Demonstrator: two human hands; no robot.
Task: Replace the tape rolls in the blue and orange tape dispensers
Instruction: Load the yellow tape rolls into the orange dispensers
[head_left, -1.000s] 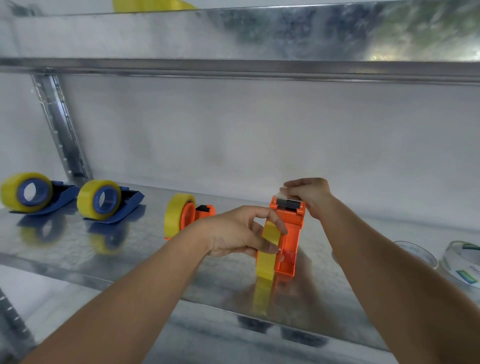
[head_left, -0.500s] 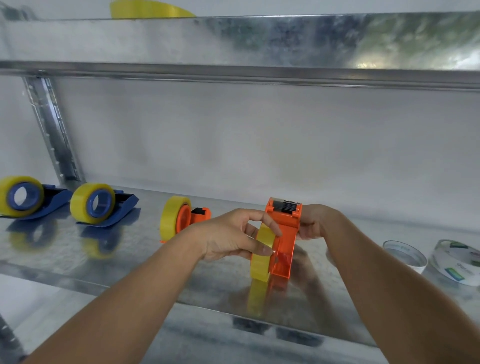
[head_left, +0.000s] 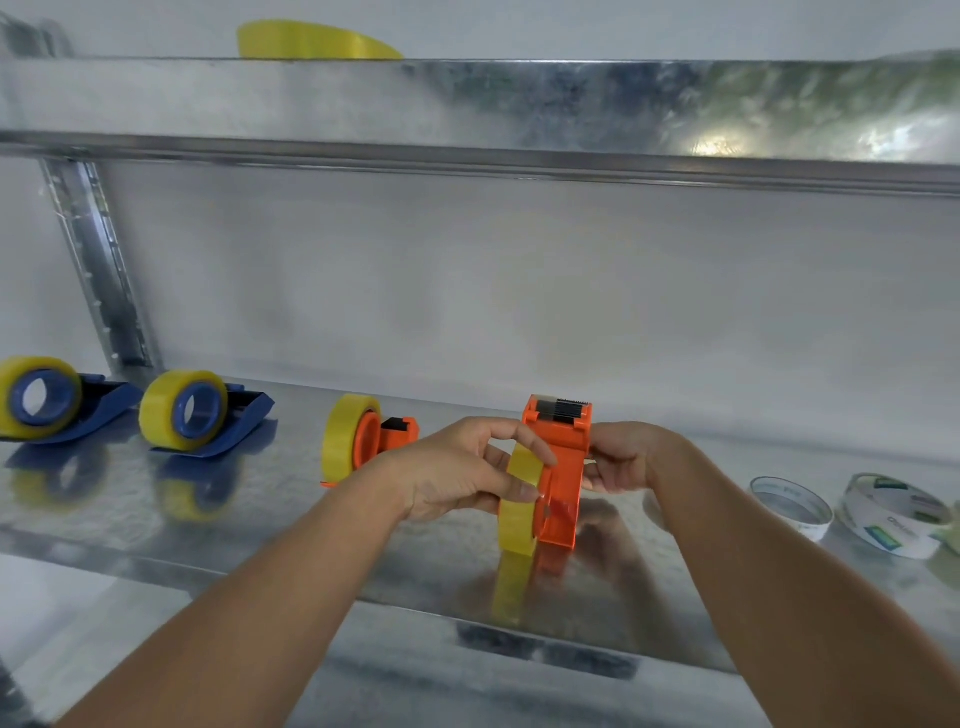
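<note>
Hands grip yellow tape roll (head_left: 517, 512) (left) and orange dispenser (head_left: 563, 467) (right)

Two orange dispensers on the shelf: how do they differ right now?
The orange dispenser in hand is gripped by the right hand, while the left hand holds its yellow roll; the free orange dispenser sits untouched to its left. The held one shows its cutter end to the camera; the free one shows more of its roll side. Both carry yellow tape and rest on the metal shelf.

dispensers (head_left: 202, 413) left, empty rolls (head_left: 790, 505) right
</note>
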